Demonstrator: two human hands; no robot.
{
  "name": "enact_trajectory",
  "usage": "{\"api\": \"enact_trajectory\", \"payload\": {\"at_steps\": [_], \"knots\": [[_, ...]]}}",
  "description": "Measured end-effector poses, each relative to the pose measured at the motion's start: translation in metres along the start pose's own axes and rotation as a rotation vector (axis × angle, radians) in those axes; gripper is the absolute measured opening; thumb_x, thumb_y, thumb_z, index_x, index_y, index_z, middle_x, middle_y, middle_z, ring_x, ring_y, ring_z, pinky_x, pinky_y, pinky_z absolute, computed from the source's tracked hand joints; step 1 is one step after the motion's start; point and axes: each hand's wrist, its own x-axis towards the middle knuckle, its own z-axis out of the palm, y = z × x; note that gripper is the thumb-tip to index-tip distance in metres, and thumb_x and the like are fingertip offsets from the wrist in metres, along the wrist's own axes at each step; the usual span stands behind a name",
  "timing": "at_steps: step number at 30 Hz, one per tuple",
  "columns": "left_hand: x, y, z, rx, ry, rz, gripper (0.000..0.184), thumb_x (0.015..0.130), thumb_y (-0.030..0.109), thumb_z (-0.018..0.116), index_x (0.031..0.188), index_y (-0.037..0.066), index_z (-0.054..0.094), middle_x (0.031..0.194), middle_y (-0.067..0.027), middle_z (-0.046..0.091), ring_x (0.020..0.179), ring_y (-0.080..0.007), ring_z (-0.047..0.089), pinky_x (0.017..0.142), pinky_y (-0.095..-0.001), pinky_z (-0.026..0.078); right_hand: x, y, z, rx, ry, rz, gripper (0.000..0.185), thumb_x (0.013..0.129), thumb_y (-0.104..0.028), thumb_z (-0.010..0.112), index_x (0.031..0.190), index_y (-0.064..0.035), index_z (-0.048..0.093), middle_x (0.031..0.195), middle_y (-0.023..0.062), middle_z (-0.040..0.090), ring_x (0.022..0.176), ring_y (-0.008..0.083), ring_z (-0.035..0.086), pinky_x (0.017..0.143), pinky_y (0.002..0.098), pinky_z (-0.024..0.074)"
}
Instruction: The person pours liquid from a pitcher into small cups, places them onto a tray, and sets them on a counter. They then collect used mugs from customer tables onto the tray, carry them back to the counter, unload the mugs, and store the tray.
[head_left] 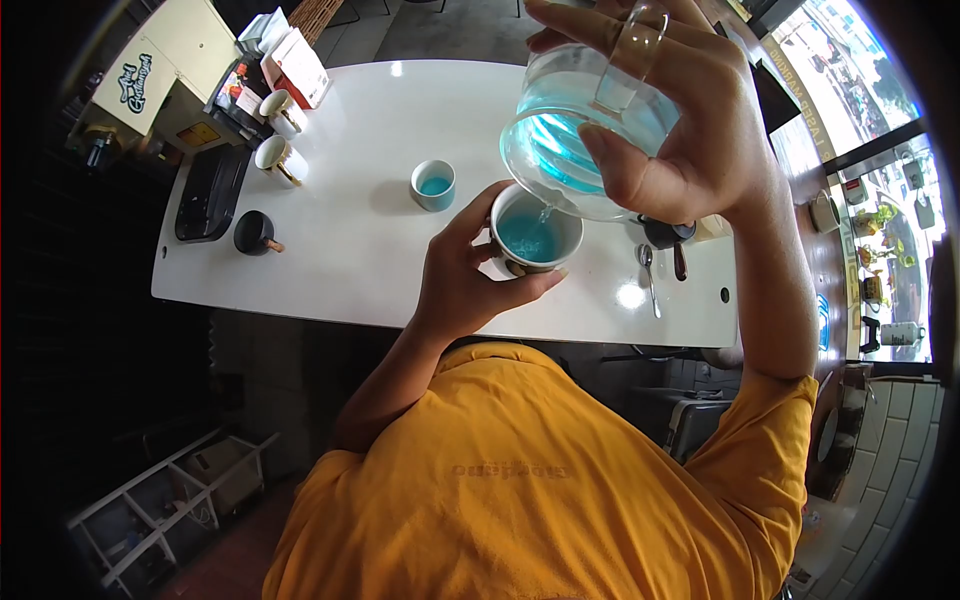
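My right hand grips a clear glass pitcher by its handle and tips it, with blue liquid inside. A thin stream runs from its lip into a white cup, where more blue liquid swirls. My left hand is wrapped around that cup from the left, above the white table. To the left, a smaller pale cup stands upright on the tabletop with blue liquid in it.
A spoon and a dark-handled pot lie to the right on the white table. On the left are two white mugs, a black case, a small dark cup with a wooden handle and a box.
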Motion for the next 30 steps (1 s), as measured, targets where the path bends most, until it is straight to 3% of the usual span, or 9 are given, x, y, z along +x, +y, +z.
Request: {"api": "enact_trajectory", "payload": {"at_steps": [3, 6, 9, 15, 18, 21, 24, 27, 30], "knots": [[0.000, 0.000, 0.001, 0.006, 0.000, -0.007, 0.077, 0.068, 0.014, 0.087, 0.135, 0.002, 0.049, 0.116, -0.0078, 0.063, 0.106, -0.0159, 0.064, 0.088, -0.0331, 0.057, -0.002, 0.003, 0.000, -0.020, -0.034, 0.037, 0.063, 0.070, -0.040, 0.068, 0.103, 0.0133, 0.068, 0.081, 0.0151, 0.072, 0.073, 0.0265, 0.060, 0.071, 0.0376, 0.0487], [0.000, 0.001, 0.002, 0.007, -0.004, -0.020, 0.077, 0.068, 0.015, 0.087, 0.134, 0.002, 0.050, 0.116, -0.0078, 0.063, 0.106, -0.0161, 0.064, 0.088, -0.0332, 0.057, -0.003, 0.003, 0.003, 0.018, 0.102, -0.035, 0.063, 0.070, -0.041, 0.069, 0.103, 0.0131, 0.068, 0.081, 0.0152, 0.072, 0.073, 0.0271, 0.060, 0.070, 0.0378, 0.0487], [0.000, 0.003, 0.002, 0.001, -0.011, -0.044, 0.077, 0.068, 0.015, 0.087, 0.134, 0.002, 0.050, 0.115, -0.0079, 0.063, 0.105, -0.0166, 0.064, 0.089, -0.0336, 0.056, 0.003, -0.006, -0.008, -0.043, -0.041, 0.071, 0.063, 0.070, -0.041, 0.069, 0.103, 0.0127, 0.068, 0.081, 0.0150, 0.072, 0.072, 0.0276, 0.060, 0.070, 0.0378, 0.0487], [-0.001, 0.002, 0.003, 0.007, -0.008, -0.057, 0.077, 0.067, 0.018, 0.086, 0.134, 0.002, 0.050, 0.115, -0.0085, 0.063, 0.106, -0.0179, 0.065, 0.089, -0.0352, 0.057, 0.001, -0.012, -0.003, 0.049, 0.056, 0.053, 0.061, 0.071, -0.041, 0.069, 0.101, 0.0121, 0.069, 0.078, 0.0147, 0.071, 0.071, 0.0257, 0.060, 0.071, 0.0375, 0.0488], [-0.001, 0.003, 0.003, 0.019, -0.010, -0.054, 0.077, 0.067, 0.019, 0.086, 0.133, 0.002, 0.050, 0.114, -0.0086, 0.063, 0.105, -0.0181, 0.065, 0.089, -0.0357, 0.057, -0.008, 0.000, 0.004, 0.135, 0.002, 0.156, 0.060, 0.072, -0.042, 0.069, 0.100, 0.0117, 0.069, 0.076, 0.0141, 0.071, 0.069, 0.0249, 0.060, 0.072, 0.0372, 0.0488], [-0.001, 0.005, 0.003, 0.024, -0.006, -0.054, 0.076, 0.067, 0.019, 0.086, 0.133, 0.002, 0.051, 0.114, -0.0085, 0.063, 0.105, -0.0180, 0.065, 0.089, -0.0358, 0.057, -0.005, 0.003, 0.003, 0.029, 0.079, -0.039, 0.061, 0.072, -0.042, 0.069, 0.100, 0.0115, 0.069, 0.074, 0.0140, 0.070, 0.068, 0.0252, 0.059, 0.072, 0.0370, 0.0489], [-0.001, 0.006, 0.003, 0.021, -0.002, -0.056, 0.076, 0.068, 0.019, 0.086, 0.133, 0.002, 0.051, 0.114, -0.0083, 0.063, 0.105, -0.0178, 0.065, 0.088, -0.0359, 0.057, -0.003, -0.002, 0.001, 0.078, 0.096, 0.006, 0.062, 0.072, -0.043, 0.069, 0.101, 0.0116, 0.069, 0.075, 0.0139, 0.070, 0.069, 0.0252, 0.059, 0.071, 0.0372, 0.0491], [-0.002, 0.006, 0.003, 0.016, -0.001, -0.052, 0.076, 0.068, 0.019, 0.086, 0.132, 0.002, 0.051, 0.114, -0.0083, 0.063, 0.104, -0.0178, 0.065, 0.088, -0.0356, 0.057, 0.002, -0.011, -0.007, -0.030, -0.062, 0.051, 0.064, 0.073, -0.044, 0.069, 0.102, 0.0122, 0.069, 0.076, 0.0140, 0.070, 0.069, 0.0252, 0.059, 0.069, 0.0368, 0.0492], [-0.003, 0.005, 0.003, 0.001, 0.003, -0.051, 0.076, 0.068, 0.019, 0.086, 0.133, 0.002, 0.051, 0.114, -0.0084, 0.063, 0.104, -0.0179, 0.065, 0.088, -0.0354, 0.057, 0.003, -0.012, -0.001, 0.054, 0.089, 0.035, 0.064, 0.074, -0.045, 0.068, 0.102, 0.0124, 0.069, 0.077, 0.0140, 0.070, 0.069, 0.0252, 0.058, 0.068, 0.0368, 0.0493]]}}
